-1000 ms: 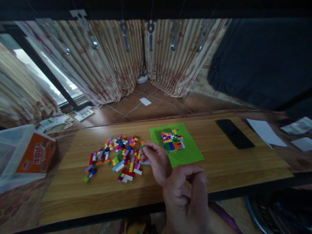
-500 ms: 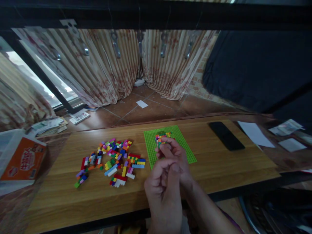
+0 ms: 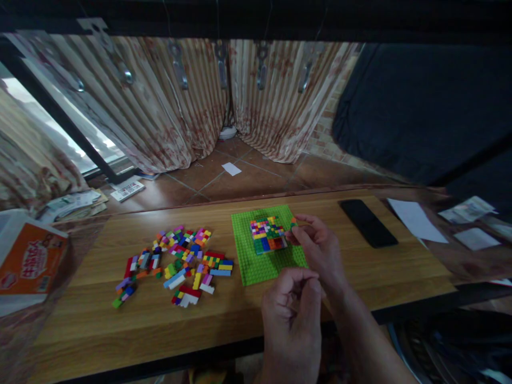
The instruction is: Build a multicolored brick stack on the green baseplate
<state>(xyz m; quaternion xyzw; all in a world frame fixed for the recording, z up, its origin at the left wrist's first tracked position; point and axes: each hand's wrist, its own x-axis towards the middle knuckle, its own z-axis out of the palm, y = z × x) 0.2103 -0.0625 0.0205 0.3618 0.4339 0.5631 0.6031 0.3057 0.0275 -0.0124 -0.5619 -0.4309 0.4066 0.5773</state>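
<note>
A low block of many-coloured toy bricks [image 3: 268, 234] sits on the green baseplate [image 3: 250, 269]. Just right of that block, my right hand [image 3: 318, 245] pinches a small orange and green toy brick [image 3: 294, 222] between thumb and fingers. Closer to me, my left hand [image 3: 292, 314] is closed in a pinch, its thumb against the index finger in front of the baseplate's near right corner. Whatever may be between those fingertips is too small or hidden to make out.
Loose toy bricks [image 3: 184, 280] lie spread over the left part of the wooden table [image 3: 140, 336]. A black phone [image 3: 368, 223] rests at the right, with white paper [image 3: 418, 220] beyond it. An orange and white box [image 3: 34, 261] stands at the far left.
Both hands have moved right, uncovering the brick block on the baseplate. The orange and green brick in my right hand now shows. The view has shifted slightly.
</note>
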